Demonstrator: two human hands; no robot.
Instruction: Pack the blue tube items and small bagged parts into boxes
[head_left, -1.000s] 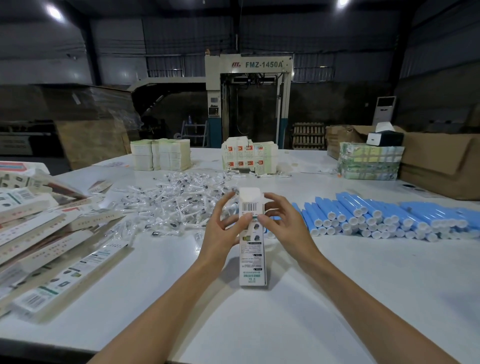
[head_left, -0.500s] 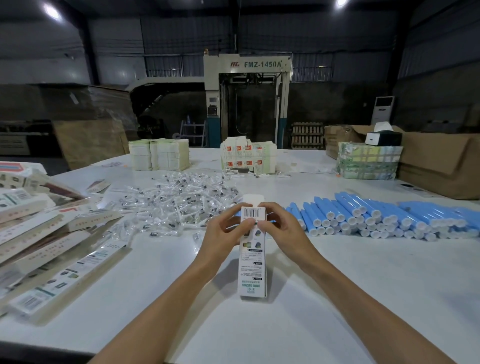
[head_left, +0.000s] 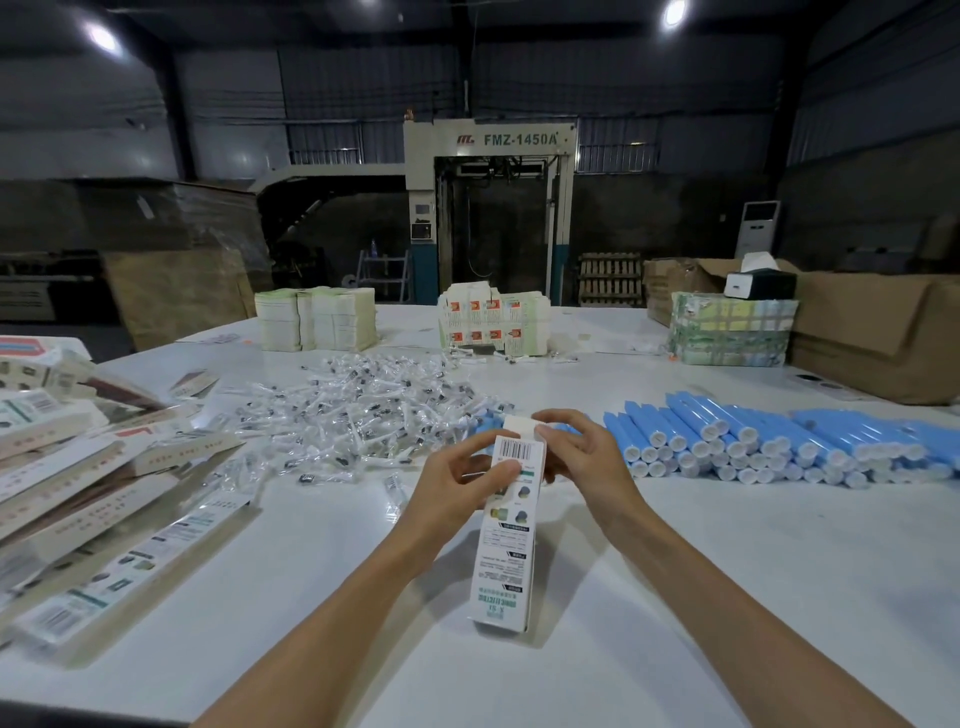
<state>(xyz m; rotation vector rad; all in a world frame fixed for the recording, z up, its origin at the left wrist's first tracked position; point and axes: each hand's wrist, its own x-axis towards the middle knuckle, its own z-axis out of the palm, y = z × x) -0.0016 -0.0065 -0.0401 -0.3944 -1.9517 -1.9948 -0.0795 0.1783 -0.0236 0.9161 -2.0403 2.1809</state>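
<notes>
Since a second ago the box (head_left: 506, 540) has sunk nearer on the counter (head_left: 727, 597), its flap (head_left: 517, 423) folding over. Left hand (head_left: 457, 483) pinches the box top; right hand (head_left: 582, 462) pinches the flap. Unpacked: blue tubes (head_left: 753, 441) at 2 o'clock, bagged parts (head_left: 363, 410) at 11, flat boxes (head_left: 104, 493) at 9.

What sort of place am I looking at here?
Probably a factory packing hall: a big FMZ-1450A machine at the back, rows of blue tubes and stacks of flat boxes on a long white table.

Printed cardboard box (head_left: 506, 540), glossy blue plastic tubes (head_left: 769, 447), clear plastic bags (head_left: 363, 415), smooth white tabletop (head_left: 753, 571)
</notes>
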